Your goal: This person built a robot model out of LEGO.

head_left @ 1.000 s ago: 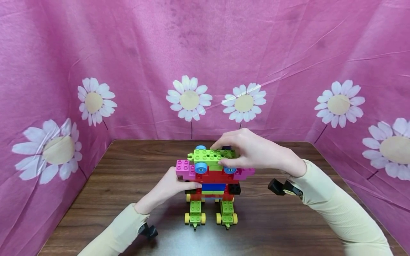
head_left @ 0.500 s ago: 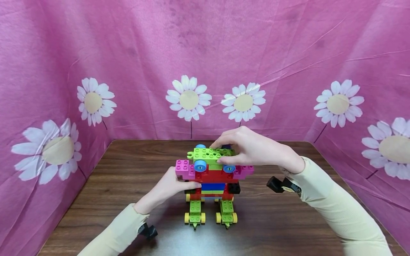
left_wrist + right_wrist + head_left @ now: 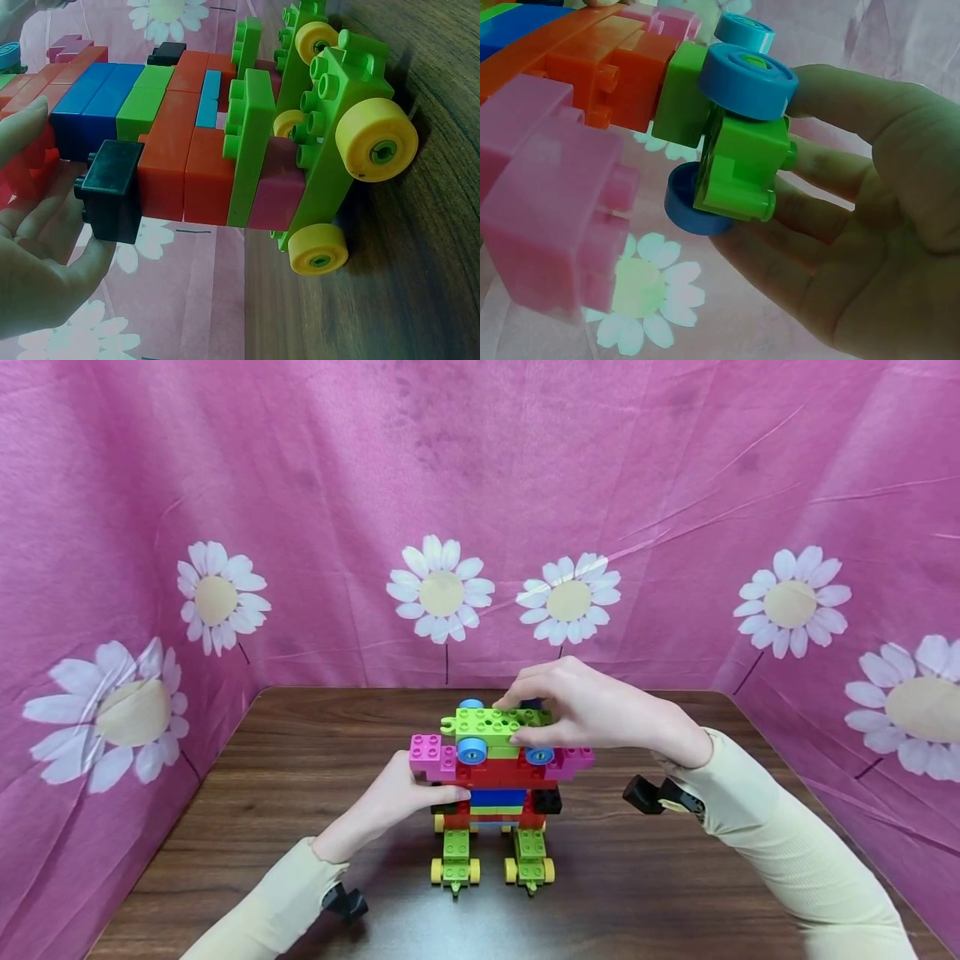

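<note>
A figure of toy building bricks (image 3: 513, 771) stands upright on the table, its two legs ending in green wheeled bases (image 3: 330, 150) with yellow wheels. Around its left side my left hand (image 3: 393, 793) grips the body, thumb in front near the blue bricks (image 3: 97, 97) and fingers behind. A black brick (image 3: 112, 187) sticks out below that hand. At the top lies a green wheeled base (image 3: 480, 722) with blue wheels (image 3: 750, 79). My right hand (image 3: 592, 706) holds its right end between thumb and fingers. Pink bricks (image 3: 555, 217) form the arms.
The brown wooden table (image 3: 300, 760) carries the figure near its middle. A pink cloth (image 3: 337, 485) with white daisies hangs behind and at both sides. Black camera mounts (image 3: 345, 903) sit at both wrists.
Almost nothing moves. The head view shifts very slightly; both hands keep their hold on the figure and its top wheeled base.
</note>
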`<state>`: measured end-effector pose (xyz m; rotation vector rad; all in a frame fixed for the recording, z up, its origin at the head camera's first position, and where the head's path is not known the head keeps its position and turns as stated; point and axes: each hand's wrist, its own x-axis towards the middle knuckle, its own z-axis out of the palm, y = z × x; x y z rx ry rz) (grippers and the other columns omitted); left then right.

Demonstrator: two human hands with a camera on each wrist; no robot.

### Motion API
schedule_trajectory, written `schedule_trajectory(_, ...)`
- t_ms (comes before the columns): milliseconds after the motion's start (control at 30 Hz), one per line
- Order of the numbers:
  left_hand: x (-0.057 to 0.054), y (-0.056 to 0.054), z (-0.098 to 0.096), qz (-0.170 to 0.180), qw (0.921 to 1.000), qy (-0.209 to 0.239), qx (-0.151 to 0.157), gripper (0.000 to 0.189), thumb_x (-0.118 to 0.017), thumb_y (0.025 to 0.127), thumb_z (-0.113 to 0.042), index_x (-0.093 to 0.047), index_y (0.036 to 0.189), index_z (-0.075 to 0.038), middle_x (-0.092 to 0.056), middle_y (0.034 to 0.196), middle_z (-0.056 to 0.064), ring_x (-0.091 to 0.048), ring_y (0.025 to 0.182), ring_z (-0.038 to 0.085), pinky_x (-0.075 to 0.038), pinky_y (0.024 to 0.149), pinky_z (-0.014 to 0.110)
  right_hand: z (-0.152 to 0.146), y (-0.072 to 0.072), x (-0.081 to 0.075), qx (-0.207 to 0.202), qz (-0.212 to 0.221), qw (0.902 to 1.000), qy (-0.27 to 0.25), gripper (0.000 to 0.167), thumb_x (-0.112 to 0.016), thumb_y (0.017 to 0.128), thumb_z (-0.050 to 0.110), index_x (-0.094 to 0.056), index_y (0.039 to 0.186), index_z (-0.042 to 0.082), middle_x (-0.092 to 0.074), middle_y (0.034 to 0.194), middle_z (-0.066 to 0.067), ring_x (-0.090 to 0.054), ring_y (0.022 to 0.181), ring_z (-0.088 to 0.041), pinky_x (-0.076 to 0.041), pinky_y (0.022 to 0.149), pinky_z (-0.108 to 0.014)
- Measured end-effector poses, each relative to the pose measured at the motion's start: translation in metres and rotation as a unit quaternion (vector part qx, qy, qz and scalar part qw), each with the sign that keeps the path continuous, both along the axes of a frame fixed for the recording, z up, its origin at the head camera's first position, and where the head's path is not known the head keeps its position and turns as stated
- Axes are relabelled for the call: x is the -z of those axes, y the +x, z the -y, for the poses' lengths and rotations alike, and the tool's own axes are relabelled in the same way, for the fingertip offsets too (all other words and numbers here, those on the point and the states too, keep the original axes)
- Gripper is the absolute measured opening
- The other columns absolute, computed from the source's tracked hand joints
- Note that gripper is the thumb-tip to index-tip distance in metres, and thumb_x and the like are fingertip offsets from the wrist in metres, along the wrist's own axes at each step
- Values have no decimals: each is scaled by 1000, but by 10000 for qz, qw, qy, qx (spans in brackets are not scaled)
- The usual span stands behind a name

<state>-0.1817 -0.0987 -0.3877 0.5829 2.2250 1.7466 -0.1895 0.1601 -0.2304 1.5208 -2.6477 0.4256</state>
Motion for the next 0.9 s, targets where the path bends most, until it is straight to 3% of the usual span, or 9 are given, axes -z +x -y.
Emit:
schedule_trajectory(200, 0, 0, 0, 88, 10000, -19, -5, 55, -79, 85, -31, -59, 134, -17, -68, 129, 7, -66, 116, 20, -54, 100, 40, 4, 3, 0, 122, -70, 9999, -3, 32, -78, 83, 22, -73, 113, 12, -73, 106, -1, -36, 54, -1, -36, 51, -19)
schedule_trajectory(500, 0, 1, 0, 297, 9995, 14, -94, 57, -80, 83, -31, -58, 134, -22, -68, 130, 2, -65, 117, 20, -53, 101, 41, 6, 4, 1, 139, -220, 9997, 13, 30, -79, 82, 23, -74, 110, 12, -73, 105, -2, -60, 78, -6, -50, 64, -20)
schedule_trajectory(633, 1, 1, 0, 318, 9994, 72, -99, 57, -80, 83, -32, -58, 135, -22, -67, 131, 3, -65, 118, 21, -53, 101, 42, 7, 4, 2, 183, -164, 9997, 17, 31, -79, 82, 23, -74, 110, 12, -72, 105, -1, -59, 78, -6, -49, 63, -20)
schedule_trajectory(900, 2, 2, -1, 336, 9993, 44, -126, 56, -81, 83, -31, -59, 133, -21, -68, 129, 3, -65, 116, 21, -54, 100, 41, 7, 4, 6, 292, -72, 9995, -49, 31, -79, 82, 23, -74, 110, 12, -71, 102, 0, -43, 61, -2, -40, 55, -20)
